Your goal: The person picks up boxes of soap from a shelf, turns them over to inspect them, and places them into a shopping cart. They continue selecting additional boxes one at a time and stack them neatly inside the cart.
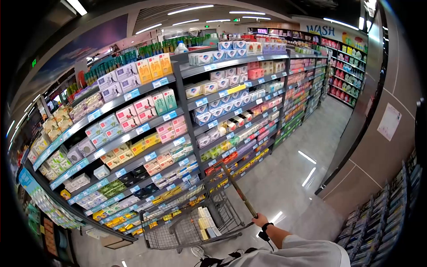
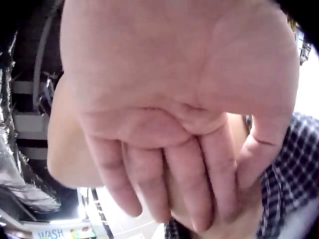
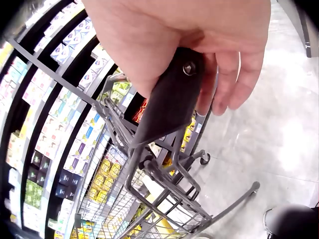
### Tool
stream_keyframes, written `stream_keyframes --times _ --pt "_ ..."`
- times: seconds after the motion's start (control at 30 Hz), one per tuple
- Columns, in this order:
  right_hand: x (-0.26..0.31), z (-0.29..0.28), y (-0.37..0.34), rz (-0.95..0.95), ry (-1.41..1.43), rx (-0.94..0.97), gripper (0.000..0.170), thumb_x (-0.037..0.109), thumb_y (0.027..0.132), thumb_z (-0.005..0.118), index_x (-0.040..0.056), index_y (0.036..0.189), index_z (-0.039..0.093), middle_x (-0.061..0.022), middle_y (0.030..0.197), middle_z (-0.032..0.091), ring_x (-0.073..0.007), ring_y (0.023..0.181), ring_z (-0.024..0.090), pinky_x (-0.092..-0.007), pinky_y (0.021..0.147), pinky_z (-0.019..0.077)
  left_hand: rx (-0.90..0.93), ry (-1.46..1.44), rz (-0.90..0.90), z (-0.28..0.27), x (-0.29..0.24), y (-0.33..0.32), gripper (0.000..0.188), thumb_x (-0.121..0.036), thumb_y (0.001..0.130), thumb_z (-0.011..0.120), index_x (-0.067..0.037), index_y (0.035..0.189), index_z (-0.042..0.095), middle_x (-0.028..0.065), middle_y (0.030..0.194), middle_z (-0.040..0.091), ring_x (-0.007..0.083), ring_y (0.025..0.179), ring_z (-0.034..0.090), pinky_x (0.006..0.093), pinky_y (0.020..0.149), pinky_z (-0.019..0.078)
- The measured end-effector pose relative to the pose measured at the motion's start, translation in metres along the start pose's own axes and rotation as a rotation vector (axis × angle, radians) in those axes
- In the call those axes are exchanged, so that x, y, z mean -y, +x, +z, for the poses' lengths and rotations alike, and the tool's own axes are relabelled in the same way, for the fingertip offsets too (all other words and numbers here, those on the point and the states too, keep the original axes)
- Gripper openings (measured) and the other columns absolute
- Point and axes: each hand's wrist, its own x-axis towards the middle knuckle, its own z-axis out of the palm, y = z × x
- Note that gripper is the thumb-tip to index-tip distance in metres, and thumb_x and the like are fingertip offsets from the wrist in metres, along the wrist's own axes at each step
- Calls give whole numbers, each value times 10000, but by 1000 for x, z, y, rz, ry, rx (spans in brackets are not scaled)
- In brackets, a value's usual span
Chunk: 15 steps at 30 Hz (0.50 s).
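Observation:
My right hand [image 1: 260, 220] grips the near end of the handle [image 1: 240, 196] of a grey wire shopping cart [image 1: 156, 242]. In the right wrist view the fingers of that right hand [image 3: 184, 30] wrap round the dark end of the handle [image 3: 172, 97], which has a screw in it. Several pale and yellow boxes [image 1: 204, 219] lie in the cart. My left hand [image 2: 174, 99] fills the left wrist view, palm facing the camera, fingers loosely bent and holding nothing. Behind it are bare skin and a dark checked cloth [image 2: 296, 164].
Tall shelves [image 1: 184, 118] of boxed soaps run along the left, beside the cart. A shiny grey floor [image 1: 293, 167] stretches down the aisle to bottle shelves [image 1: 349, 66] under a WASH sign [image 1: 321, 30]. A brown tiled pillar [image 1: 378, 138] and another rack [image 1: 378, 222] stand on the right.

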Motion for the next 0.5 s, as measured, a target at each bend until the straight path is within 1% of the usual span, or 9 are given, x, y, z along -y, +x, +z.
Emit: stream_keyframes --times 0.03,0.13,0.2,0.27,0.33,0.37,0.4,0.47,0.5 --pt "-5 4 4 -24 -55 -70 428 385 709 648 30 946 611 -172 857 656 -342 849 625 -418 752 481 8 7 8 -1 0 -2 584 -262 795 578 -17 1284 373 156 1258 501 319 1097 485 370 909 372" --pt "-8 3 8 -25 -63 -23 419 382 709 649 26 928 615 -176 861 656 -344 850 626 -414 754 483 29 22 2 -5 0 -13 605 -274 805 578 -17 1301 345 156 1274 488 316 1119 473 363 927 364" --pt "-8 3 7 -8 -45 -33 423 371 710 647 8 924 613 -186 892 657 -358 863 621 -419 763 486 34 27 12 -9 -1 -23 620 -282 813 579 -17 1313 327 156 1285 479 313 1134 466 358 939 359" --pt "28 -13 -14 44 -230 -36 354 326 725 620 39 928 585 -204 885 651 -374 897 618 -462 780 487 50 26 27 -16 -1 -31 635 -290 820 579 -17 1325 308 156 1296 470 311 1149 458 353 951 354" --pt "47 -14 -19 17 -437 -65 323 290 744 619 55 957 557 -189 916 647 -355 893 627 -462 777 496 66 34 51 -25 1 -44 650 -299 827 579 -17 1337 290 156 1306 461 308 1163 450 348 963 349" --pt "49 -12 -19 -22 -506 -91 343 269 755 624 66 1012 520 -174 956 640 -353 887 632 -463 768 503 76 40 64 -30 2 -51 658 -303 831 579 -17 1343 281 156 1312 457 307 1171 446 345 969 347" --pt "52 -9 -20 -1 -517 -104 383 268 760 625 64 1052 484 -170 991 634 -370 883 630 -470 766 503 84 45 66 -34 4 -58 666 -307 834 579 -17 1349 272 156 1317 453 306 1178 442 343 975 344" --pt "48 -2 -17 16 -523 -121 376 243 776 605 66 1069 451 -198 919 629 -384 853 619 -491 722 494 105 64 96 -44 3 -71 682 -315 841 580 -17 1361 253 156 1328 444 303 1193 435 338 987 339" --pt "52 0 -19 57 -514 -120 367 235 784 593 66 1075 447 -207 908 629 -389 854 618 -497 727 492 127 73 114 -50 2 -75 690 -319 845 580 -17 1366 244 156 1333 439 302 1200 431 336 993 337"
